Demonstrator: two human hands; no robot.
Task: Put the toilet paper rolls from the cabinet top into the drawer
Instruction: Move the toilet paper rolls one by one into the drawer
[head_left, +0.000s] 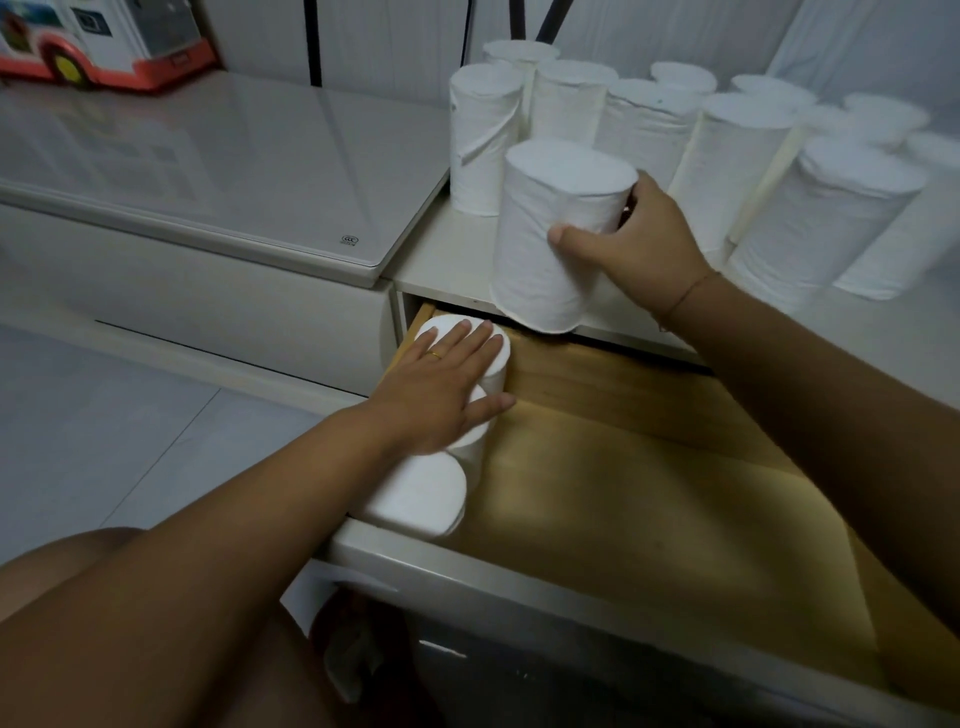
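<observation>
Rolls (727, 156) stand on the counter (441, 260), far right; others (421, 499) stand at the drawer's (649, 441) left. Right fingers (571, 241) curl round one roll (540, 208) at the counter's near edge; left fingers (467, 338), spread, press the others. Probably light and soft: hold mid-side, gently.

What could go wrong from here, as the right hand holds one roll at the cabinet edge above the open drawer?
1. The right hand grips the held roll from one side only; the roll might slip and land tilted in the drawer.
2. That forearm is close to the rolls on the cabinet top; it could knock some over.
3. The left hand lies flat on the rolls in the drawer; the new roll may bump its fingers.
</observation>
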